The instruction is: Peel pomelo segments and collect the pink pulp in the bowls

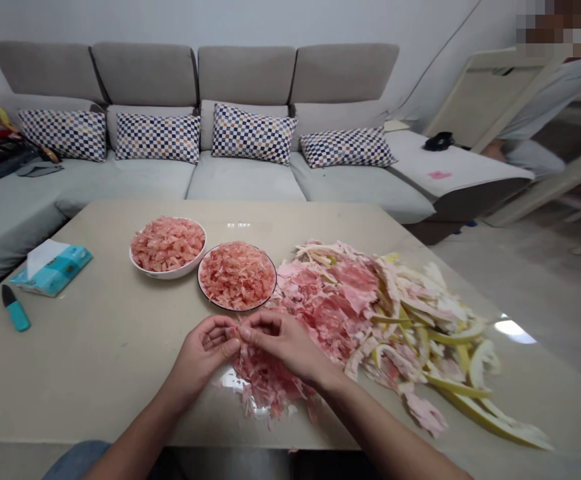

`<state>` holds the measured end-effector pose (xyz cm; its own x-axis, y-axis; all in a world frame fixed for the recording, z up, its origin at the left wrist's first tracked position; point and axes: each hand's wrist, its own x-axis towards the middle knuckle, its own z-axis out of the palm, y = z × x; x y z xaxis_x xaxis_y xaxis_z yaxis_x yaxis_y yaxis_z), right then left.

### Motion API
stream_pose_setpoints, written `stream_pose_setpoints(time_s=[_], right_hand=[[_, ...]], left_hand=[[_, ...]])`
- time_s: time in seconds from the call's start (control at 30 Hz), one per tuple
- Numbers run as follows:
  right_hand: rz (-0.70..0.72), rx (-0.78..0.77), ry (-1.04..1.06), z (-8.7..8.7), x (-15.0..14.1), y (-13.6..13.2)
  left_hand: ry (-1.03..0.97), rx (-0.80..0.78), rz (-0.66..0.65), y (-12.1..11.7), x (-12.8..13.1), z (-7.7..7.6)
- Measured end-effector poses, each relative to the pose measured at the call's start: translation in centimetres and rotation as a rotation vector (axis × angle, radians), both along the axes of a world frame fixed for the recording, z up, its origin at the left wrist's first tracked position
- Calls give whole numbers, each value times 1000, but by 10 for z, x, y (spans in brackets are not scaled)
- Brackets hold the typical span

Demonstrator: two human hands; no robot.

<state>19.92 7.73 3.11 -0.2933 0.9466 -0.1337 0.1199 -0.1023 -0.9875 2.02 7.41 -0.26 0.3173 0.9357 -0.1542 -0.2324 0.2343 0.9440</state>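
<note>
Left hand (205, 347), right hand (287, 343): fingers pinching small pink piece (233, 330) between them, near side of dark-rimmed bowl (235, 310); long axis unclear.

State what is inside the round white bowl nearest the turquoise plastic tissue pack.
Small pink fruit-flesh pieces are heaped inside the bowl. They cover its inner bottom, which cannot be seen.
</note>
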Motion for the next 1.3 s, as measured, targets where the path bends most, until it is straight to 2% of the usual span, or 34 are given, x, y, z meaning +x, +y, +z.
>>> stream_pose_setpoints(time_s=[0.2,0.5,0.93,1.07,1.2,1.3], right_hand=[[4,-38,65,-5,1,0],[-40,45,26,-3,-4,-3],[42,-259,367,-11,-9,-3],[-15,-279,478,-11,-4,2],[-132,-228,412,-8,9,12],[-201,-104,220,-8,17,22]], left_hand=[[12,17,5,2,0,2],[25,32,3,3,-1,2],[-10,49,-30,4,-2,3],[10,50,-28,2,-4,2],[16,44,-2,0,-4,1],[-12,33,7,1,-2,2]])
